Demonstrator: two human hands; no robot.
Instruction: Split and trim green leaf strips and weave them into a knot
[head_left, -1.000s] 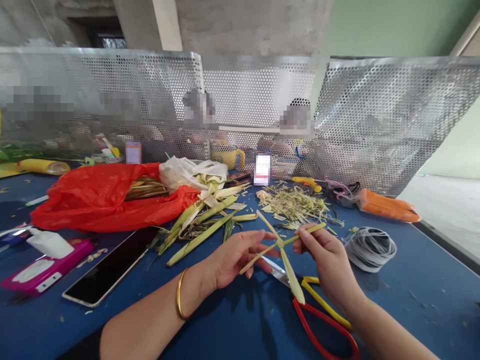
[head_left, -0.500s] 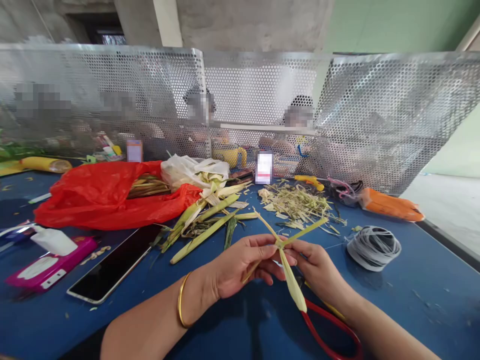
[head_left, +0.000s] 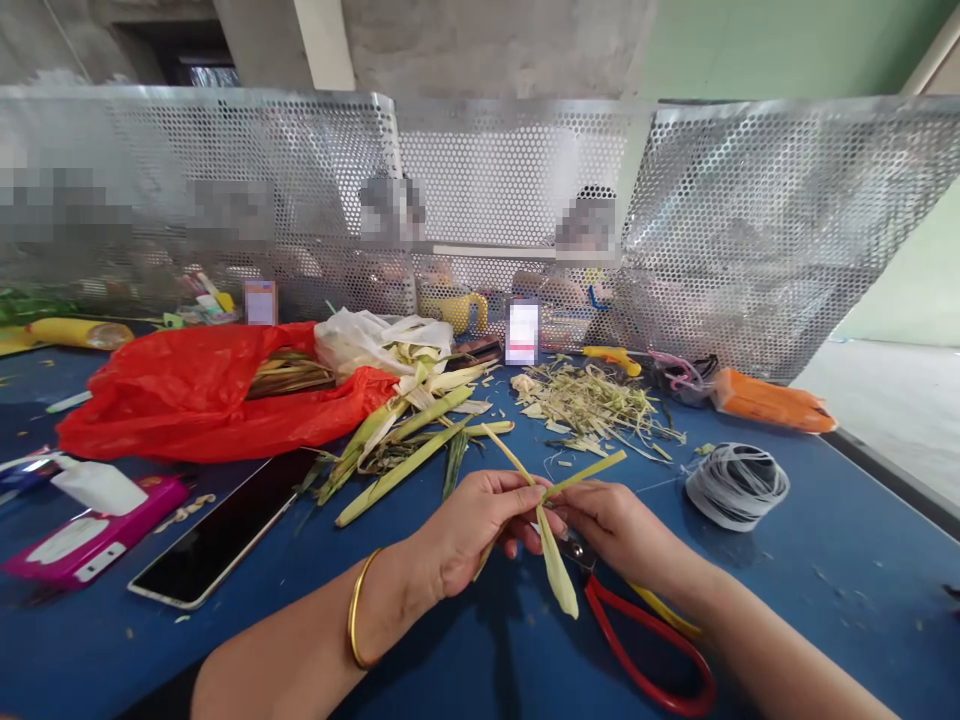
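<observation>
My left hand [head_left: 487, 525] pinches the crossing point of several pale corn husk strips [head_left: 556, 565]; one broad folded strip hangs down and narrower ones stick up and out. Close against that crossing, my right hand [head_left: 611, 525] has its fingers closed. From it a fine thread [head_left: 658, 487] runs to a spool of grey-white thread [head_left: 739, 487] at the right; the fingertips partly hide their hold. Beneath my right hand lies a pair of scissors with a red handle loop [head_left: 652, 650] and a yellow one, its blades mostly covered.
Corn husks [head_left: 405, 470] lie beside a red plastic bag [head_left: 187, 390] at left. A heap of husk shreds [head_left: 592, 400] sits beyond my hands. A dark phone [head_left: 217, 540], an orange packet [head_left: 772, 400] and a yellow glue gun [head_left: 615, 358] surround them. A perforated metal screen [head_left: 517, 180] stands behind; people sit past it.
Both hands have shifted slightly left with the husk strips. My right fingers have closed in nearer the crossing, and more of the scissors shows beneath. The view has turned a little.
</observation>
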